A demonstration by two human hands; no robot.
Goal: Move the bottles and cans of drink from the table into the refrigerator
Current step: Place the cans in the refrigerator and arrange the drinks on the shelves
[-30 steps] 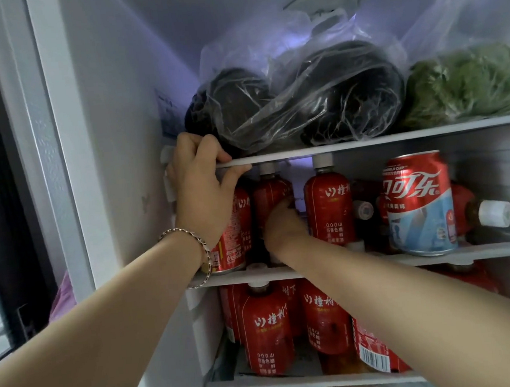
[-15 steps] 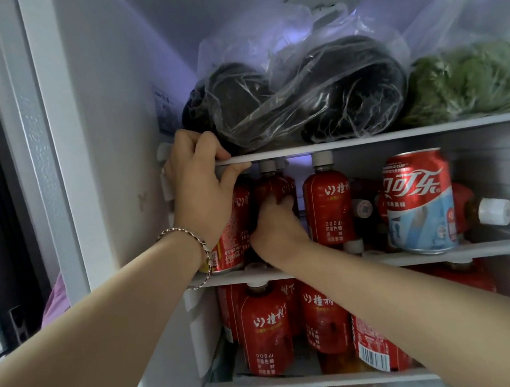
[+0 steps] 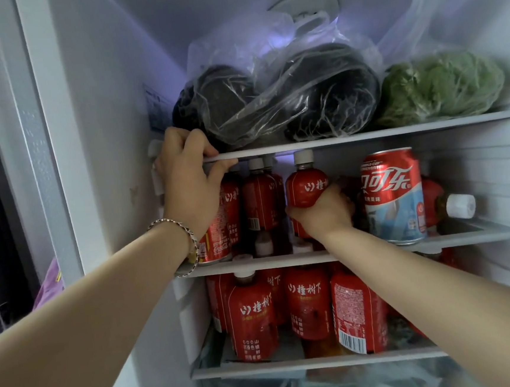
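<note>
Head: right grip (image 3: 321, 210) seemingly clasps bottle (image 3: 306, 188).

Counted in the refrigerator (image 3: 111, 119): three shelves (image 3: 366, 136), two cans (image 3: 392, 196), about ten red bottles (image 3: 252, 317), three bagged items (image 3: 316, 95), two hands (image 3: 189, 183).

can (image 3: 392, 196): "WORLD CUP", 可口可乐 | left can (image 3: 216, 246): "Coca-Cola" | lower-shelf bottle (image 3: 252, 317): 橦树下 | barcoded bottle (image 3: 352, 311): digits unreadable
</note>
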